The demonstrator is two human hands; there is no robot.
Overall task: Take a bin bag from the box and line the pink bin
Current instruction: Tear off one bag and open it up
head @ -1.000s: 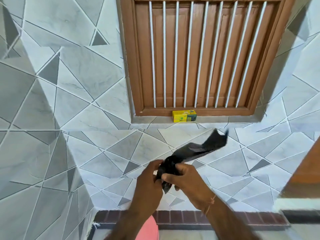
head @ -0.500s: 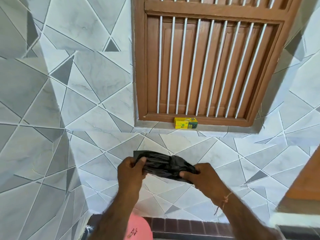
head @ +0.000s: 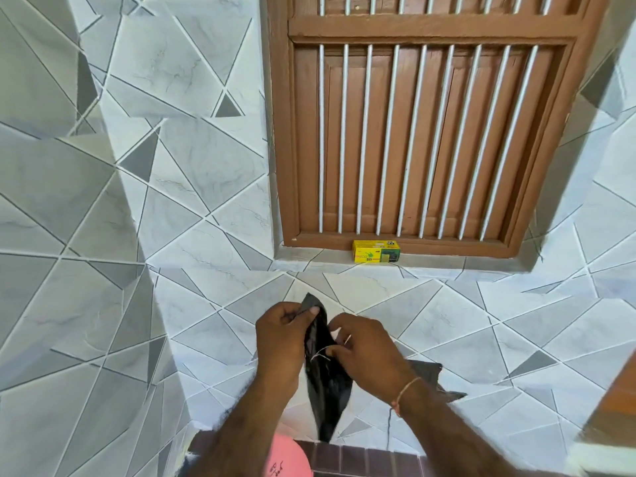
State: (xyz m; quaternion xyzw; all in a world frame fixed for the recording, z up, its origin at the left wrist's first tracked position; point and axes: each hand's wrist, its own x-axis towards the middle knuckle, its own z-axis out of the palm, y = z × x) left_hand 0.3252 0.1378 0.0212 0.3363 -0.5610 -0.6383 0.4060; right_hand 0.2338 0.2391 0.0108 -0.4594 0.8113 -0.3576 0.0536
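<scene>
Head camera, looking down at a tiled wall: two hands are working one black bin bag (head: 327,376) in mid-air, just above a pink bin (head: 287,457) peeking in at the bottom edge. The left hand (head: 280,342) is pinching the bag's top edge between thumb and fingers; the right hand (head: 366,349) is gripping the film beside it, fingers curled. The bag is hanging folded and narrow, so the step appears to be finding and parting its mouth. Next, the opening likely needs spreading wide and lowering over the bin's rim. One yellow box (head: 377,251) is sitting on the ledge under a barred wooden window (head: 426,132), well apart.
</scene>
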